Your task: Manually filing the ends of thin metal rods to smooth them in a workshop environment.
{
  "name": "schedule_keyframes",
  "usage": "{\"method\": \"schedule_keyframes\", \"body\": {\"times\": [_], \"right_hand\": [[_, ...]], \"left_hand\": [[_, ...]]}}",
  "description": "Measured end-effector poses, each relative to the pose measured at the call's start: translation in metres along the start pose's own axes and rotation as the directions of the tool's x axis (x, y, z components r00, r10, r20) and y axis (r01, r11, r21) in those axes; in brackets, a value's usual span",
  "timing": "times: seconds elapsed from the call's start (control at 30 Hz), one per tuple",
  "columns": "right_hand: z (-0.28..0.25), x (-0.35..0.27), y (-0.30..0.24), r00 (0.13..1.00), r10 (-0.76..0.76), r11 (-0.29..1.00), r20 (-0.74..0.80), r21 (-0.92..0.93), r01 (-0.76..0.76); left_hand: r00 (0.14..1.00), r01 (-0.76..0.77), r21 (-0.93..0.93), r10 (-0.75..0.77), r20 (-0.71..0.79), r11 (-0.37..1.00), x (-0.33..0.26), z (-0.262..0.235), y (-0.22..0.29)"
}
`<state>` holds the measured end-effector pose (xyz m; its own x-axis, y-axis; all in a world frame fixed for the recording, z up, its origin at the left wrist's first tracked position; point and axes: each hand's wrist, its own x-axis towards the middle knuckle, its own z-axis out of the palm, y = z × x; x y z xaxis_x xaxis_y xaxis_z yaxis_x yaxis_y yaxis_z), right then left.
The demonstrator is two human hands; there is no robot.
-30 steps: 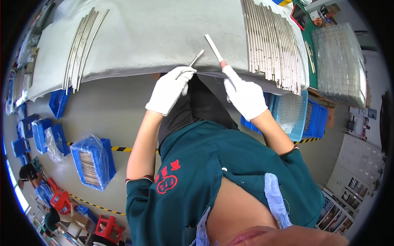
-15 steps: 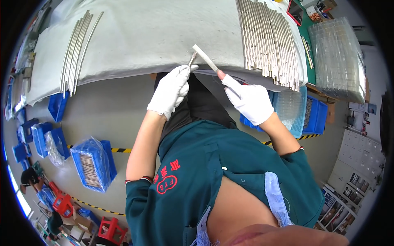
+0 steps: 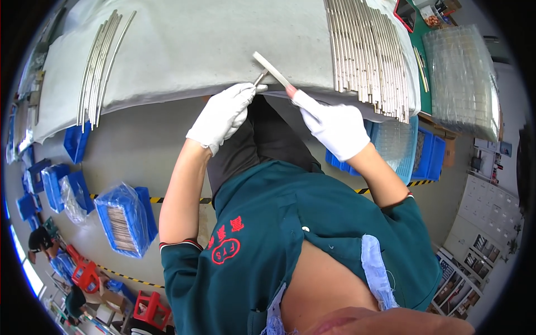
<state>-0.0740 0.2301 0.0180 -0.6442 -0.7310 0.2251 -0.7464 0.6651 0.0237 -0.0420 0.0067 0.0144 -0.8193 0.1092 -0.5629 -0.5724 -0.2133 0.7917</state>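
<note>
My left hand (image 3: 224, 111), in a white glove, is closed around a thin metal rod (image 3: 260, 77), whose tip sticks out past the fingers at the table's front edge. In my right hand (image 3: 338, 129), also gloved but with a bare fingertip showing, is a flat white stick (image 3: 270, 67). The stick slants up and left, crossing the rod's tip and appearing to touch it. Most of the rod is hidden by my left hand. Both hands are over the near edge of a table covered with pale cloth (image 3: 195, 47).
A broad row of metal rods (image 3: 365, 56) lies at the table's right; several more rods (image 3: 100, 70) lie at the left. Clear plastic trays (image 3: 463, 81) are stacked at the far right. Blue bins (image 3: 430, 153) stand below, and a bagged blue bin (image 3: 120, 223) is on the left floor.
Both hands have shifted slightly left. The white stick has slid up and left across the rod's tip, and my left forearm has swung outward.
</note>
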Motion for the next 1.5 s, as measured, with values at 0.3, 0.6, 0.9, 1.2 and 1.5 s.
{"method": "schedule_keyframes", "body": {"times": [0.3, 0.6, 0.9, 1.2, 1.5], "right_hand": [[-0.001, -0.01, -0.005, 0.999, 0.045, 0.999, 0.021, -0.019, -0.044], [0.02, -0.005, -0.001, 0.993, 0.119, 0.987, 0.026, 0.101, -0.121], [0.006, -0.001, -0.02, 0.995, 0.082, 0.992, 0.055, 0.093, -0.087], [0.016, 0.009, -0.024, 0.992, 0.124, 0.983, 0.017, 0.135, -0.125], [0.016, 0.023, -0.024, 0.993, 0.111, 0.99, -0.029, 0.09, -0.108]], "left_hand": [[0.997, 0.011, -0.035, -0.008, 0.076, 0.999, 0.003, -0.006, -0.002], [0.998, -0.056, -0.083, 0.058, 0.015, 0.995, 0.005, 0.011, -0.014], [0.957, -0.245, -0.229, 0.197, -0.211, 0.942, 0.018, 0.044, -0.041], [0.937, -0.24, -0.212, 0.169, -0.306, 0.947, 0.014, 0.052, -0.038], [0.935, -0.261, -0.175, 0.204, -0.291, 0.949, 0.016, 0.051, -0.041]]}}
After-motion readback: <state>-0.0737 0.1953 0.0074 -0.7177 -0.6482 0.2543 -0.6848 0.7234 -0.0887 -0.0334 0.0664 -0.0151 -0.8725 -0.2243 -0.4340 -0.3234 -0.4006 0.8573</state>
